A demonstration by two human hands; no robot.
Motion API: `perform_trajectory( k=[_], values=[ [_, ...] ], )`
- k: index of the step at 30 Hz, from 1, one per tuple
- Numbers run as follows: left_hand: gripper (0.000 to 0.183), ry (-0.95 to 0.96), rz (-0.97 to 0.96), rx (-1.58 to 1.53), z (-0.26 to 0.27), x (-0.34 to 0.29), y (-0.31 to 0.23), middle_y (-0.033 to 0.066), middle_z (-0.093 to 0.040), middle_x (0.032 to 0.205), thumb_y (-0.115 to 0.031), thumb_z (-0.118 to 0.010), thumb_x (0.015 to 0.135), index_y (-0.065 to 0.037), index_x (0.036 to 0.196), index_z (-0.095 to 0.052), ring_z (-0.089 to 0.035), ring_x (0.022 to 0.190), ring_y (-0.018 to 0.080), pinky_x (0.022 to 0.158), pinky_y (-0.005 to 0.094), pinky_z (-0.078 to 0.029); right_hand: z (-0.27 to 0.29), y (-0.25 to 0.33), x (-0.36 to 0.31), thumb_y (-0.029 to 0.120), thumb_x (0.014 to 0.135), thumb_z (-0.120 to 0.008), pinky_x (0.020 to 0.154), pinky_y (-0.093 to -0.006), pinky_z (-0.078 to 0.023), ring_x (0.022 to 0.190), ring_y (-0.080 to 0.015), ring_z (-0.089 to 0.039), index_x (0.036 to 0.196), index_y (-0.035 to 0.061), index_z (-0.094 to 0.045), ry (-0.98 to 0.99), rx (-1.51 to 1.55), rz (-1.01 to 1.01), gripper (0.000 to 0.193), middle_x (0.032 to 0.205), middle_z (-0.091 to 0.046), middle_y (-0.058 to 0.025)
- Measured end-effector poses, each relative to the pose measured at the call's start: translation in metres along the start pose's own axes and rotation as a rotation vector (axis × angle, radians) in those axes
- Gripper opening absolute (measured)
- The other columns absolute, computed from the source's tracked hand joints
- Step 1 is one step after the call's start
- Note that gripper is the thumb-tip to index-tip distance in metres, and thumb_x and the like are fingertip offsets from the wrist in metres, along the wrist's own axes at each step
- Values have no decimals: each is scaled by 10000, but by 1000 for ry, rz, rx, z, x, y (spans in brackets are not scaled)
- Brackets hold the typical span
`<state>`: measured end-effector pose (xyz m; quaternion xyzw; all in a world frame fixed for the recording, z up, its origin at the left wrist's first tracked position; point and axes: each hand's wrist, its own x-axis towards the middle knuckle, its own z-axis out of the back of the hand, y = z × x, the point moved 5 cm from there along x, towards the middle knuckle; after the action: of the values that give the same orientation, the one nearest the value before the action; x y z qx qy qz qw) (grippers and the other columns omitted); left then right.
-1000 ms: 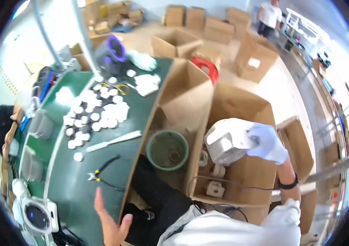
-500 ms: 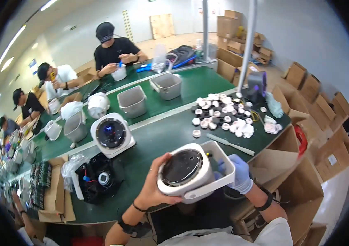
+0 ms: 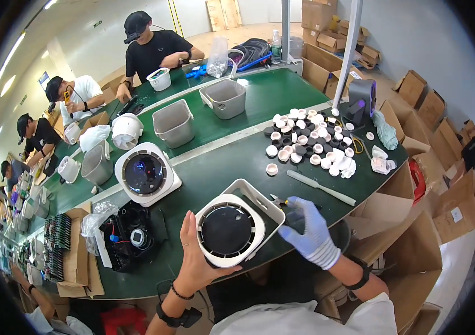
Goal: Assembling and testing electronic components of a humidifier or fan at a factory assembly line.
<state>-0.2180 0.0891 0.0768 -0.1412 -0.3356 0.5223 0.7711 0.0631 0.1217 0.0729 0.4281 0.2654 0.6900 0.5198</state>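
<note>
Head view: the white housing point(image 3: 227, 230) stands at the near edge of the table point(image 3: 209, 167), its black round face turned up toward the wearer. With its white handle frame point(image 3: 271, 209), its long axis runs from lower left to upper right.

The left hand point(image 3: 196, 264) is nearer, in contact: fingers lie along the housing's left side, thumb along its lower edge, gripping it. The housing is therefore immediately right of and beyond the left palm. The gloved right hand point(image 3: 313, 234) is spread, fingers loosely bent, holding nothing visible; the housing lies to its left, with the handle frame between. Contact between the gloved fingertips and the frame cannot be determined. Pliers point(image 3: 278, 200) lie just beyond the right hand.
</note>
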Motion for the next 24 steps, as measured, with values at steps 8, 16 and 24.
perform_trajectory(
  k=[8,16,24],
  values=[
    [1364,-192,104,-265,-21,8,-22,175,-325,1497,-305,-978,540,42,1579,-164,-418,1381,285,1192,393,-313,-35,-26,-65,150,791,-898,1034,-409,-528,1284,-267,-517,1514,14,-235,-96,843,-607,990,1434,-427,-177],
    [1431,-11,-245,-508,-119,32,-158,201,-235,1583,-348,-1005,578,-6,1610,-73,-311,1469,355,1219,470,-278,107,-11,-102,177,780,-900,1145,-382,-415,1320,-204,-497,1517,34,-356,-407,941,-431,927,1414,-529,-93],
    [580,978,339,-1613,-374,20,-162,85,-556,1428,81,-644,936,-13,1481,-468,-542,1337,224,1109,348,-472,209,-190,-222,57,732,-916,874,-370,-607,1053,-222,-660,1398,-49,-375,-803,449,-681,865,1189,-641,-139]
  ],
)
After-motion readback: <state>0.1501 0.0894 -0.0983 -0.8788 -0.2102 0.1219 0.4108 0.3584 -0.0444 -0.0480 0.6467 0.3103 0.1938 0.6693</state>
